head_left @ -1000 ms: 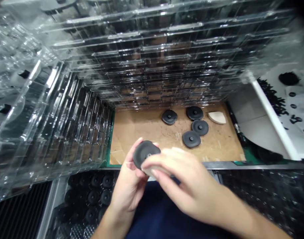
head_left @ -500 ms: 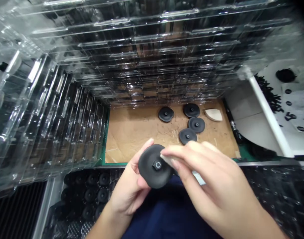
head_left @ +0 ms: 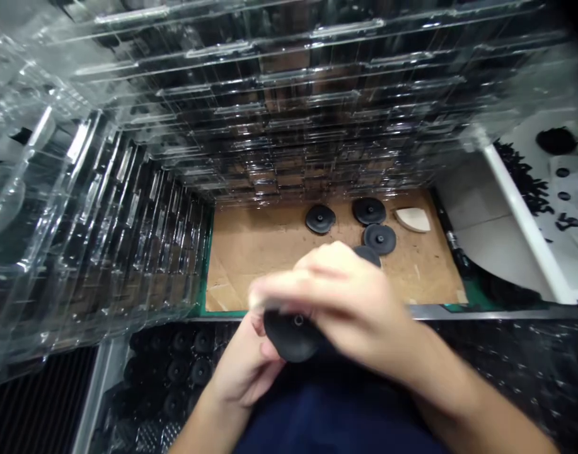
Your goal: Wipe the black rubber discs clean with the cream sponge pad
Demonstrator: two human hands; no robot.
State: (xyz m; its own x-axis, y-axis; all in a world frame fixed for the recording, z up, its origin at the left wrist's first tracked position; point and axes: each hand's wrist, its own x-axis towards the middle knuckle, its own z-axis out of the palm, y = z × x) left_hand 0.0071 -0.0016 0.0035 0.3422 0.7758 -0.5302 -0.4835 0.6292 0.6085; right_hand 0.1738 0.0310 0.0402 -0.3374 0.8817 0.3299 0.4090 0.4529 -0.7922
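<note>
My left hand (head_left: 244, 359) grips a black rounded disc (head_left: 291, 340) by its left edge, tilted toward me. A small hollow stub stands at the disc's centre. Over the disc's upper part lies my right hand (head_left: 345, 296), smeared by motion, with its fingers reaching to the far left rim. What it pinches is mostly covered now; the earlier frame shows a thin pale pad between thumb and forefinger. Beyond my hands, several similar discs (head_left: 380, 239) rest on a cardboard sheet (head_left: 255, 252). A cream wedge-shaped pad (head_left: 413, 219) lies to their right.
Stacked clear plastic trays (head_left: 317, 82) rise at the back, and more trays (head_left: 104, 208) stand on the left. Below the bench edge, a tray holds rows of black discs (head_left: 201, 372). A white bin edge (head_left: 529, 221) and small black parts (head_left: 525, 183) are at right.
My right hand has swept left and up across the disc, now covering its upper part and one of the discs behind. My left hand keeps its hold. The view has shifted slightly.
</note>
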